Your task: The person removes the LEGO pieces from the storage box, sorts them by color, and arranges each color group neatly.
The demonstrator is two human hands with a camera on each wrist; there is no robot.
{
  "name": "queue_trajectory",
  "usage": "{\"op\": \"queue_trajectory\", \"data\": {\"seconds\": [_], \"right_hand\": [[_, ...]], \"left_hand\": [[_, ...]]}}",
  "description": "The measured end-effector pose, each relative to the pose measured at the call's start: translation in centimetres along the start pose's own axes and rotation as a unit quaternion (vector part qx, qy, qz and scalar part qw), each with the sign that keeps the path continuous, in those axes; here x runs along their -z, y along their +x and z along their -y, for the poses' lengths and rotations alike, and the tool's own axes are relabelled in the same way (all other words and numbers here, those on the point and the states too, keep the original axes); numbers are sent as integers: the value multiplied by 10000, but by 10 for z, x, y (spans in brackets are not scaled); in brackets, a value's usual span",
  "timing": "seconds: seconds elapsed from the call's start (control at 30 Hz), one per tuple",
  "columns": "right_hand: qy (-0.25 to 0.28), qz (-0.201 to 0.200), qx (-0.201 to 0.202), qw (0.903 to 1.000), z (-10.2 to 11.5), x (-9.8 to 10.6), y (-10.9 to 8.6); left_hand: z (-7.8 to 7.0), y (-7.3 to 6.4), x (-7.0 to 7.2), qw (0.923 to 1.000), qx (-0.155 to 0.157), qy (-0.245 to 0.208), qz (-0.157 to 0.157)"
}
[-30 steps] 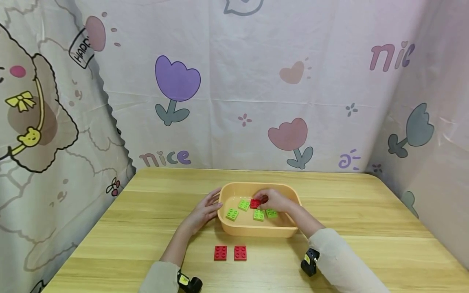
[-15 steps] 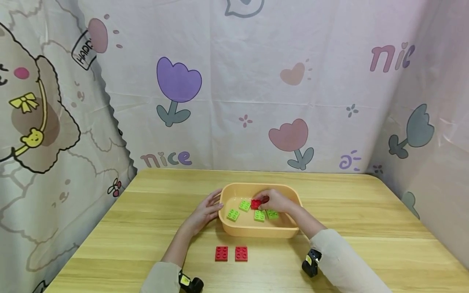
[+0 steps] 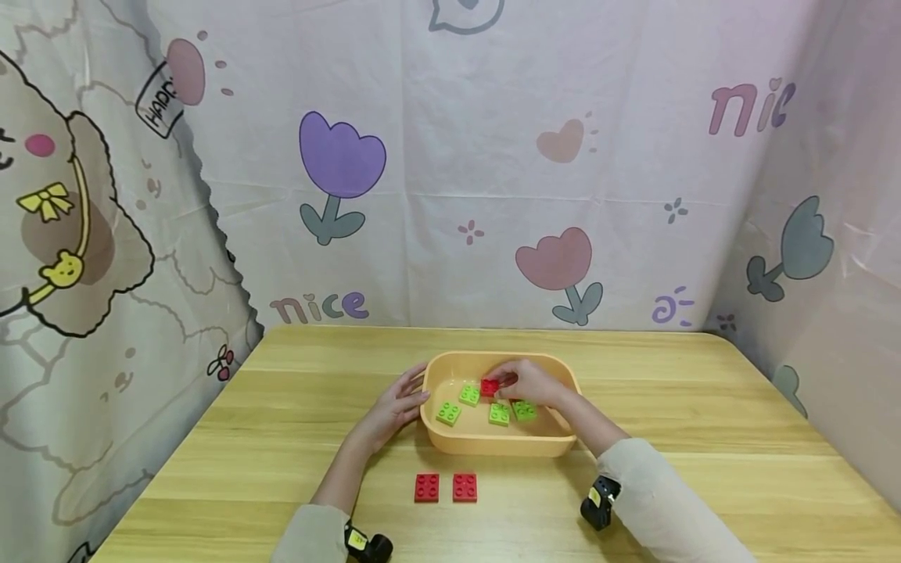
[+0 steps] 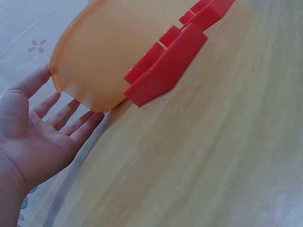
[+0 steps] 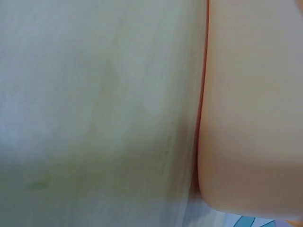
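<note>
The left arm (image 3: 345, 473) is pointing forward, and the left hand (image 3: 387, 408) is holding its fingers out, nearly straight and a little apart. The right arm (image 3: 594, 426) is slanting inward, and the right hand (image 3: 533, 385) is pinching with bent fingers.

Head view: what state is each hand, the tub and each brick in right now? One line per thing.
Tub: upright on the table, open-topped
Left hand: fingers extended, touching the tub's left end
Right hand: pinching a red brick inside the tub
That red brick: held; lifted or resting, can't tell
Four green bricks: loose in the tub, studs up
Two red bricks: on the table, studs up, apart
</note>
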State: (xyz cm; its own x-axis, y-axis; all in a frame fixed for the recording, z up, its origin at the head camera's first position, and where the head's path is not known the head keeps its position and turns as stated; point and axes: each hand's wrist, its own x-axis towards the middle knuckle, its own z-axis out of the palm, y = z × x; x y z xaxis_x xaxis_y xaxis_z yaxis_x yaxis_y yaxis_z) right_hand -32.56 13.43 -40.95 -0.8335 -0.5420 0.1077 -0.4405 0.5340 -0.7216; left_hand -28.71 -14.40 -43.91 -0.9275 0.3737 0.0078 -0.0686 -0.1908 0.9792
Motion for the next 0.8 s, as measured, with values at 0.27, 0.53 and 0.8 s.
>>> {"op": "queue_trajectory", "data": {"seconds": [0.27,0.53,0.8], "right_hand": [[-28,-217,38,9998,5,2,0],[-246,-240,528,9980,24,3,-12],[-328,-327,630,9969,39,0,-30]], "left_hand": [[2,0,1,10000,-30,65,-7],[3,0,1,10000,-21,65,-6],[2,0,1,10000,5,-4,-39]]}}
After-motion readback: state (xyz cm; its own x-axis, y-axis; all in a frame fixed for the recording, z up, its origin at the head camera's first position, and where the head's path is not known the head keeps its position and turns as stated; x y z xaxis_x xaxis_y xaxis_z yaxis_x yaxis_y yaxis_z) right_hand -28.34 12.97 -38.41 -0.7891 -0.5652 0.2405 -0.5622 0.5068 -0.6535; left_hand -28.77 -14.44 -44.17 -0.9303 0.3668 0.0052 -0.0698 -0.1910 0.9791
